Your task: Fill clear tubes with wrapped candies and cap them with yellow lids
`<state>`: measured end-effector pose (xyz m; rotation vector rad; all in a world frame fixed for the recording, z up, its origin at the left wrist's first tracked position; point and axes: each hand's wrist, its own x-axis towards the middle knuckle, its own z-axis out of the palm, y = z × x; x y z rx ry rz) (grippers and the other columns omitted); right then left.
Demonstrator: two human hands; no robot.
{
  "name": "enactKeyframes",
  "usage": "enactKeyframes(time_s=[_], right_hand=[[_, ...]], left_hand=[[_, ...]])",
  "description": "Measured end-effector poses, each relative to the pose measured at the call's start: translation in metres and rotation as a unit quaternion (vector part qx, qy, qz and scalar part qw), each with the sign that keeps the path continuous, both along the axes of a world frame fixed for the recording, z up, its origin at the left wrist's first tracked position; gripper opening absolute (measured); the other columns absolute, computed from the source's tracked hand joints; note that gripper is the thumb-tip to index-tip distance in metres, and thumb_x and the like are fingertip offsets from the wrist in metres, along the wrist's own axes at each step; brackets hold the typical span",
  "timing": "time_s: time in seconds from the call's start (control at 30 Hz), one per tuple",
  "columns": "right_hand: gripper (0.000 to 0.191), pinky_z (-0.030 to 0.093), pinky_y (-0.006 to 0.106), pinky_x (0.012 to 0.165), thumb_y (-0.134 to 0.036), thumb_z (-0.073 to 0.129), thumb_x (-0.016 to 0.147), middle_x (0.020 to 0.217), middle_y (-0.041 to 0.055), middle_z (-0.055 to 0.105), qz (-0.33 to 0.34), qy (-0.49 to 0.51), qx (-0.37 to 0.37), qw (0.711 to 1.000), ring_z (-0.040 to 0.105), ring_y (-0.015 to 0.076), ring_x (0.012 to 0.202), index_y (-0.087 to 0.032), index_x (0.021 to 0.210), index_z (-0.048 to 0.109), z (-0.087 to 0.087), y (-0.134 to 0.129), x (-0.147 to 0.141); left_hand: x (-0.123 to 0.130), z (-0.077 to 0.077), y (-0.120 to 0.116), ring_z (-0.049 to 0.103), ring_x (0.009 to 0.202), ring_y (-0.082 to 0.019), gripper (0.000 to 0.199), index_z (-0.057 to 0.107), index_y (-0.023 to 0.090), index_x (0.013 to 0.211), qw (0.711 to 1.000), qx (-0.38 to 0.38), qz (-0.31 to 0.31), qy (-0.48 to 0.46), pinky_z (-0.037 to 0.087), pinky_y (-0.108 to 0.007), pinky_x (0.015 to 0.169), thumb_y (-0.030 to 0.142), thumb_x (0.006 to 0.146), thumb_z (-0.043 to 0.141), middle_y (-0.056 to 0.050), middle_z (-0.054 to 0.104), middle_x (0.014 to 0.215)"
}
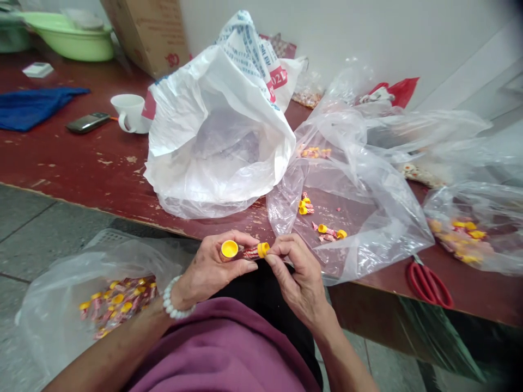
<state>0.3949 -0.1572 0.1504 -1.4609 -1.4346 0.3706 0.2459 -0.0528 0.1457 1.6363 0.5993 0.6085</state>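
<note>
Left hand (209, 268) clasps round yellow plastic cup (229, 249) and red-striped, yellow-ended tube (250, 252); right hand (297, 271) pinches tube's end: slack hold could drop either.

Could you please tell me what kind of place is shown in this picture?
Probably a small informal workroom, perhaps at home: a worn red table, clear plastic bags with many small yellow-capped pieces, and a household-looking white cup.

Plum-coloured top (229, 348), black bottoms (265, 294), 1 bracelet (168, 306) of pale round beads around the left wrist (183, 293)
</note>
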Motion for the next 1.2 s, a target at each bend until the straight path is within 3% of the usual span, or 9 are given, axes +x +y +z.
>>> enactKeyframes(time_s=[0.1,0.2,0.5,0.63,0.73,0.87,1.0,1.1,1.2], right_hand=[[0.005,0.043,0.027,0.068,-0.018,0.058,0.084,0.084,0.0011,0.051,-0.016,-0.008,0.015,1.0,0.051,0.0133,0.079,-0.021,0.086,0.054,0.001,0.001,-0.001],[0.008,0.045,0.027,0.067,-0.02,0.059,0.084,0.088,0.002,0.051,-0.03,0.021,0.009,0.999,0.052,0.0133,0.08,-0.022,0.089,0.054,-0.002,0.0,-0.004],[0.023,0.048,0.028,0.067,-0.031,0.064,0.081,0.088,0.0012,0.056,-0.057,0.15,-0.041,0.986,0.055,0.013,0.074,-0.024,0.099,0.051,-0.015,-0.009,-0.007],[0.021,0.049,0.029,0.068,-0.033,0.059,0.085,0.087,0.0018,0.06,-0.032,0.199,-0.071,0.977,0.058,0.0132,0.074,-0.023,0.102,0.054,-0.014,-0.013,-0.006],[0.015,0.048,0.027,0.069,-0.03,0.055,0.087,0.09,0.0025,0.061,-0.025,0.172,-0.073,0.982,0.06,0.013,0.078,-0.021,0.099,0.059,-0.006,-0.013,-0.001],[0.011,0.046,0.024,0.067,-0.023,0.054,0.087,0.084,0.0013,0.065,-0.002,0.049,-0.118,0.992,0.06,0.0118,0.075,-0.021,0.091,0.064,0.009,-0.012,0.011],[0.015,0.045,0.025,0.069,-0.015,0.052,0.086,0.084,0.0037,0.065,0.041,-0.129,-0.154,0.979,0.06,0.0134,0.077,-0.018,0.093,0.064,0.017,-0.013,0.02],[0.018,0.045,0.027,0.069,-0.014,0.046,0.087,0.087,0.0068,0.065,0.048,-0.241,-0.166,0.955,0.06,0.0163,0.08,-0.016,0.095,0.063,0.016,-0.013,0.022],[0.019,0.045,0.026,0.068,-0.013,0.044,0.087,0.087,0.0073,0.063,0.063,-0.279,-0.16,0.945,0.06,0.0164,0.079,-0.015,0.098,0.06,0.009,-0.013,0.023]], left_hand=[[0.001,-0.005,0.0,0.062,0.075,-0.015,0.031,0.065,0.013,0.094,0.986,-0.163,-0.03,-0.032,0.051,-0.023,0.064,0.02,0.067,0.077,-0.005,0.067,0.086],[0.001,-0.01,-0.002,0.062,0.073,-0.015,0.031,0.063,0.015,0.097,0.964,-0.25,-0.065,-0.056,0.052,-0.023,0.059,0.019,0.069,0.075,-0.004,0.065,0.088],[0.007,-0.013,-0.011,0.062,0.077,-0.016,0.025,0.062,0.016,0.102,0.928,-0.337,-0.134,-0.08,0.053,-0.025,0.063,0.018,0.077,0.067,-0.005,0.063,0.088],[0.007,-0.014,-0.014,0.061,0.072,-0.014,0.026,0.062,0.015,0.103,0.934,-0.324,-0.132,-0.074,0.051,-0.024,0.061,0.02,0.078,0.067,-0.004,0.063,0.083],[0.006,-0.014,-0.013,0.058,0.066,-0.012,0.029,0.062,0.016,0.105,0.946,-0.294,-0.122,-0.055,0.051,-0.024,0.058,0.023,0.078,0.067,-0.003,0.062,0.083],[0.002,-0.01,-0.01,0.053,0.065,-0.01,0.032,0.064,0.015,0.104,0.974,-0.204,-0.1,0.011,0.048,-0.021,0.055,0.024,0.074,0.071,-0.002,0.063,0.083],[0.003,-0.002,-0.011,0.057,0.078,-0.011,0.026,0.067,0.014,0.098,0.986,-0.127,-0.089,0.064,0.047,-0.02,0.071,0.018,0.072,0.069,-0.002,0.067,0.087],[0.006,0.001,-0.015,0.059,0.081,-0.012,0.025,0.067,0.014,0.098,0.986,-0.115,-0.091,0.078,0.046,-0.021,0.075,0.018,0.074,0.067,-0.002,0.068,0.09],[0.008,-0.001,-0.016,0.059,0.076,-0.012,0.024,0.067,0.015,0.099,0.987,-0.103,-0.092,0.083,0.046,-0.022,0.072,0.021,0.075,0.065,-0.001,0.068,0.086]])
